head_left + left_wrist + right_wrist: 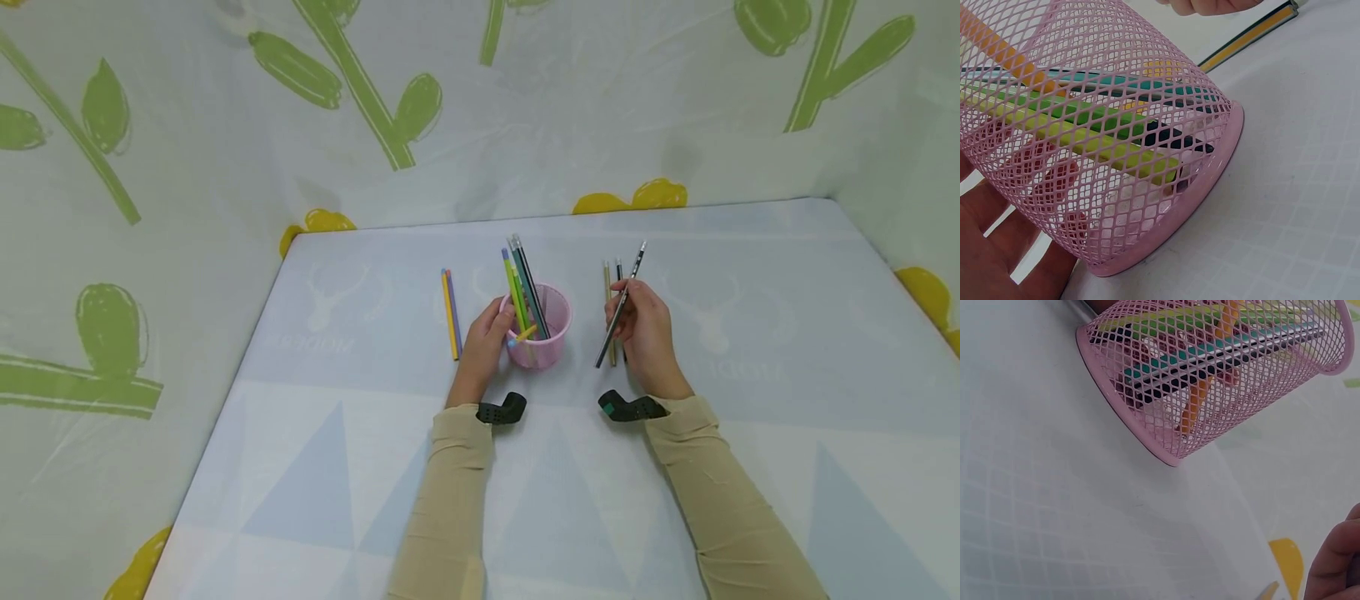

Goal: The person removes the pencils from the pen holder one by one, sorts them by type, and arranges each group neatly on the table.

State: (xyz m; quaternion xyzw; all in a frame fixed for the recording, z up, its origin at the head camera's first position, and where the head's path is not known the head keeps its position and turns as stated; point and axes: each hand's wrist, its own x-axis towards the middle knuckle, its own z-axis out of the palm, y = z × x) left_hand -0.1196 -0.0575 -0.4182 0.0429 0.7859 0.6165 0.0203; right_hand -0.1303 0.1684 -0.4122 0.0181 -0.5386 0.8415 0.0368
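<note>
My left hand (482, 348) holds a pink mesh pencil cup (542, 357) from its left side, thumb near the rim. Several pencils stand in the cup, among them green pencils (513, 287), a teal pencil (531, 293) and an orange pencil (527, 333) leaning toward the front rim. In the left wrist view, fingers (1004, 231) spread along the mesh. To the cup's right, my right hand (649, 337) pinches a dark patterned pencil (636, 265), tilted, its lower end toward the cup. Only part of that hand (1333, 569) shows in the right wrist view.
Beside the right hand, a tan pencil (608, 287) and a dark pencil (618, 268) lie on the table (360, 467). Left of the cup lie an orange pencil (450, 312) and a purple pencil (455, 310). A patterned wall (525, 142) rises behind the table's far edge.
</note>
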